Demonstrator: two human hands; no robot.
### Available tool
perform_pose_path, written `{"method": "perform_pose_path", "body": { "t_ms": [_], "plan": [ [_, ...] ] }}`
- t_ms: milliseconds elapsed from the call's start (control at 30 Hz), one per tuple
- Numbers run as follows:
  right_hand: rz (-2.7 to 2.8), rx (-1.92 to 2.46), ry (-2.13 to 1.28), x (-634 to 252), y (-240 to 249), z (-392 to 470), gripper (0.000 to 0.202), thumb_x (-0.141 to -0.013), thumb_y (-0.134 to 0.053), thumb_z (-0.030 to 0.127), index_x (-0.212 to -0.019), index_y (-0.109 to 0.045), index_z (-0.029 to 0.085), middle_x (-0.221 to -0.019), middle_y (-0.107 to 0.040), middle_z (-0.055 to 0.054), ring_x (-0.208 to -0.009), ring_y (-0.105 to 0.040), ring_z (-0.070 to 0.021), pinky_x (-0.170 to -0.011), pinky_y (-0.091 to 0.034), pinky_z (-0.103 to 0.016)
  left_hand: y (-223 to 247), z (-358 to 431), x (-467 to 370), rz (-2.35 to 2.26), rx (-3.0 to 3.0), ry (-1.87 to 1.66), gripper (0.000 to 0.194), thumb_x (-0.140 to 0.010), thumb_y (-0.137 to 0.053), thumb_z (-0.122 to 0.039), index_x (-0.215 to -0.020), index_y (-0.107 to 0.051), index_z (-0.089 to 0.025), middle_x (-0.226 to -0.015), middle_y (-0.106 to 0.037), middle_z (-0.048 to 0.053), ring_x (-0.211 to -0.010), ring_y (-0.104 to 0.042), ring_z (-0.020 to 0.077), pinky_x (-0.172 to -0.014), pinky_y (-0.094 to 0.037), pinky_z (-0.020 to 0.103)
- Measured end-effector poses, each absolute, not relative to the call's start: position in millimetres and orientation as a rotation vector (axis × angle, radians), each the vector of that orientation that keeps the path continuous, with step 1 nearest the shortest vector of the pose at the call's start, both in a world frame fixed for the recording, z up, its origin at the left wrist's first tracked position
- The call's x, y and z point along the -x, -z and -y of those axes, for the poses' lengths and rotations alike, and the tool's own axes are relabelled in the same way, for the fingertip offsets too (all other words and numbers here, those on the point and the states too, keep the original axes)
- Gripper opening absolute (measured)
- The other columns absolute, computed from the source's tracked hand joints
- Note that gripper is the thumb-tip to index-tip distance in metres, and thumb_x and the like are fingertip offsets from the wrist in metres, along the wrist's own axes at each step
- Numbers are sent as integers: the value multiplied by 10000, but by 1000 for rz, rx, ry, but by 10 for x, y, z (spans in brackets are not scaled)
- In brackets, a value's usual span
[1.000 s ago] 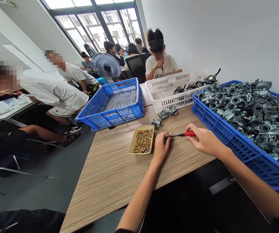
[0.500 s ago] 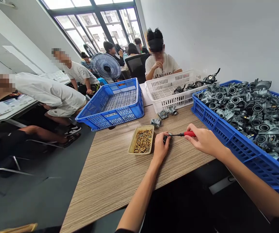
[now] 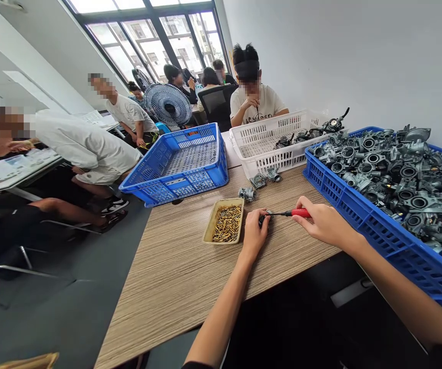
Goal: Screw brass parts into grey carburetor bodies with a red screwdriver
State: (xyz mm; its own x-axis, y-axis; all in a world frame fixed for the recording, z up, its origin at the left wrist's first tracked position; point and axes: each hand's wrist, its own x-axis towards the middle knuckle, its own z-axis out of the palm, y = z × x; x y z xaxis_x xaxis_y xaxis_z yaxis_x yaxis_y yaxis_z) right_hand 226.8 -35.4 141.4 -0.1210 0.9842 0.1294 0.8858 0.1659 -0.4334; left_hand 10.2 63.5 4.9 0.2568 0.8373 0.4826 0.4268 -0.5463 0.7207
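My right hand (image 3: 322, 223) is closed around the red handle of a screwdriver (image 3: 299, 212). The dark shaft points left, its tip meeting a carburetor body (image 3: 269, 212) that my left hand (image 3: 255, 229) grips against the table. Fingers hide most of that carburetor, so only a bit of dark and grey metal shows. Just left of my left hand stands a small cream tub (image 3: 206, 237) of brass jets (image 3: 227, 225). Beyond it lie a loose grey carburetor body (image 3: 247, 193) and two more carburetor bodies (image 3: 266, 177) against the white crate.
A blue crate (image 3: 362, 210) heaped with carburetor bodies stands at the right. The white crate (image 3: 278, 163) at the back holds several carburetors; another blue crate (image 3: 182, 190) sits at back left. A co-worker (image 3: 259, 97) sits opposite, and others are at the left beside a fan (image 3: 168, 105).
My hands, the screwdriver and the carburetor look the same. At the left, two co-workers have shifted slightly to the right.
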Motion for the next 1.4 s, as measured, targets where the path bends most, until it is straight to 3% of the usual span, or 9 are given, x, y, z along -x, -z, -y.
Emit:
{"method": "perform_pose_path", "body": {
  "t_ms": [500, 1133, 1400],
  "plan": [
    [2095, 1778, -330, -2273, -1414, 370, 121, -1018, -565, 310, -1100, -491, 261, -922, -759, -22, -833, -734, -254, -668, -377, -291, -43, -640, -103, -1164, -2078, -1221, 45, -981, -607, -210, -961, -616, -249, -1124, -743, 73, -1127, -666, 264, -998, -520, 446],
    [2030, 1754, -426, -2258, -1338, 331, 117, -1021, -544, 351, -1072, -507, 252, -871, -742, -32, -777, -714, -255, -664, -403, -298, -36, -643, -92, -1195, -2116, -1230, 47, -1004, -573, -237, -977, -609, -251, -1137, -739, 82, -1122, -655, 270, -992, -511, 453],
    [2021, 1743, -455, -2256, -1276, 305, 107, -1030, -568, 336, -1071, -511, 255, -969, -773, -43, -836, -734, -259, -697, -425, -304, -43, -662, -74, -1227, -2115, -1247, 64, -1006, -563, -223, -963, -603, -247, -1109, -739, 82, -1125, -657, 277, -979, -510, 452]
  ]
}}
